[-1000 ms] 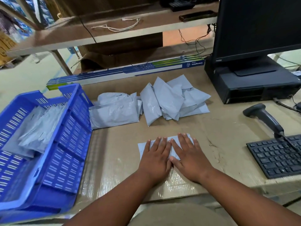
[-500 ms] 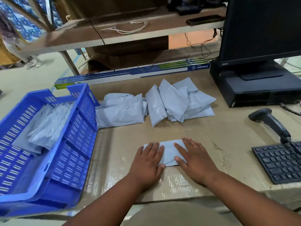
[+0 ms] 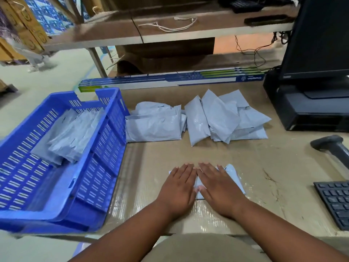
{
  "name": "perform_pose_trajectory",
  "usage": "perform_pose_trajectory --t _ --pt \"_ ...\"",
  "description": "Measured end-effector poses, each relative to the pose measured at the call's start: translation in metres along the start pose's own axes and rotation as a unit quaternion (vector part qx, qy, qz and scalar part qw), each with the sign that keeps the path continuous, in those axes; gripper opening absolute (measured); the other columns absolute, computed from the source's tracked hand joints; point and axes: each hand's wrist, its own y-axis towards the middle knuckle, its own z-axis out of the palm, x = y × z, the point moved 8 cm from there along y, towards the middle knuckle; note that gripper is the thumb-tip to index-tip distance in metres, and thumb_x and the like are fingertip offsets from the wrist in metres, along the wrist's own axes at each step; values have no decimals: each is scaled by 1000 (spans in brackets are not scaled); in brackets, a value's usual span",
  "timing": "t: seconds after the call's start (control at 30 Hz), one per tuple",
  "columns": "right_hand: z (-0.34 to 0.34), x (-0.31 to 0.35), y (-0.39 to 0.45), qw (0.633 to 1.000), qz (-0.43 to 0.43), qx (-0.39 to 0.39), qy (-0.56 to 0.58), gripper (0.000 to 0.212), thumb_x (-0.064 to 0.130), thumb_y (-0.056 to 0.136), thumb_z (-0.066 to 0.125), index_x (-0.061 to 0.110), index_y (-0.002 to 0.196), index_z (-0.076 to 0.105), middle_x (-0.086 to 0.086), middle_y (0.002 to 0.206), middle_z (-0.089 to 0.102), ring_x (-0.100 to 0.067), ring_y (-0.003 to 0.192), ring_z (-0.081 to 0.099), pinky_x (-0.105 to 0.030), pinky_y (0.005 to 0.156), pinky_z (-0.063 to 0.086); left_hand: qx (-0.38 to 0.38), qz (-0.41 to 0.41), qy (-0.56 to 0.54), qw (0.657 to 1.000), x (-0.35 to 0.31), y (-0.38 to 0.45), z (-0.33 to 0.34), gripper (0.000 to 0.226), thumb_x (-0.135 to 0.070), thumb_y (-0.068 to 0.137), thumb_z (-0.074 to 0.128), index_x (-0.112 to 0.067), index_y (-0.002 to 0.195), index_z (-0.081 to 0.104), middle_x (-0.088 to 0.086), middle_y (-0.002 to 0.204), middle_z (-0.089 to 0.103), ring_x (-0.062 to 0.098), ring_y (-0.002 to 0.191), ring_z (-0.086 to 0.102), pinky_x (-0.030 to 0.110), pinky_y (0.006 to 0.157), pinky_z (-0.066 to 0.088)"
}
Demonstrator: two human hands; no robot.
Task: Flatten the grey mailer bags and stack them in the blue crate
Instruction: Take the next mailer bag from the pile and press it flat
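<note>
Now that both hands have slid back together, the left hand (image 3: pixel 177 188) and the right hand (image 3: pixel 219 186) lie side by side with their first fingers touching. Half a second ago they were apart, with bare grey bag showing between them. Both are flat, fingers straight, pressing down on one grey mailer bag (image 3: pixel 233 178). Only its right part and a small left corner peek out from under them. The bag looks smooth, so I think it is nearly flat enough and could go into the crate soon.

Take that bag as the middle of things. Well off to its left sits the blue crate (image 3: pixel 105 167), with a few flat grey bags (image 3: pixel 71 133) already lying in its far half. Behind the bag waits a messy pile of mailer bags (image 3: pixel 198 118), still puffy, so lots of work is left.

All of this rests on a brown table (image 3: pixel 255 157) with shiny tape on it. To the right of the bag are a black scanner (image 3: pixel 332 146) and a keyboard (image 3: pixel 336 201). Far behind and right stands a dark monitor (image 3: pixel 319 38). Behind the pile lies a long blue box (image 3: pixel 170 80), and above it a wooden shelf (image 3: pixel 113 33) holds a white cord (image 3: pixel 170 25).
</note>
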Motion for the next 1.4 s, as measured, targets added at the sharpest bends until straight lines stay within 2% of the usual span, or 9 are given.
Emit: perform_pose_trajectory --t 0.27,0.43,0.57,0.67,0.73,0.93,1.23,1.33,1.4 --pt "-1 -56 -25 995 92 34 13 88 85 94 -3 38 168 -8 12 173 -24 -13 160 -23 -47 130 -10 44 -49 23 998 53 -31 0 71 -59 110 15 -21 170 13 -5 178 -2 12 163 -6 47 132 6" --pt "0 -89 -38 991 128 40 27 97 82 84 -24 37 168 -6 14 173 -24 -10 159 -23 -48 130 -10 53 -53 32 997 78 -44 -3 75 -64 108 8 -24 170 12 -7 178 -2 11 163 -7 50 130 10" --pt "-14 -75 -29 987 148 -3 56 83 71 98 -2 28 169 4 5 176 -14 -13 160 -21 -48 130 -10 21 -82 -20 996 61 -25 -17 72 -56 109 19 -15 168 22 6 177 11 21 164 5 50 132 13" --pt "-19 -29 -11 993 80 -26 80 75 55 103 11 20 169 11 0 177 -5 -17 163 -9 -44 132 -1 -25 -6 -59 998 15 5 -20 62 -34 106 39 -7 162 38 16 169 34 33 157 30 52 127 28" --pt "-9 0 -3 996 31 -20 85 73 45 101 15 17 169 15 -2 177 4 -19 164 0 -41 132 3 4 40 -72 997 -12 17 -5 60 -30 103 41 -9 160 42 14 166 40 32 155 36 54 125 32" --pt "2 -6 -5 999 19 -15 44 71 57 109 23 21 169 15 1 177 10 -19 163 8 -44 132 10 -1 61 -11 998 -6 12 4 61 -39 108 38 -12 162 39 8 170 35 26 158 29 50 127 25" --pt "1 -61 -25 997 77 16 24 87 79 92 -15 37 168 -7 13 174 -21 -11 160 -21 -45 131 -8 47 -37 17 998 60 -24 -2 88 -77 103 26 -22 170 13 -4 178 0 11 163 -6 46 132 6" --pt "-1 -74 -32 997 78 10 25 82 77 96 -9 37 168 -8 14 174 -23 -8 158 -25 -44 131 -7 74 -39 3 996 68 -26 -3 92 -82 100 23 -25 170 9 -7 178 -5 9 162 -10 46 132 4" --pt "-3 -75 -35 997 72 -8 32 82 78 99 -1 35 169 -3 13 175 -16 -7 159 -21 -44 132 -2 76 -50 -19 996 68 -21 -12 92 -84 98 26 -27 170 14 -7 178 4 11 163 1 46 131 9"
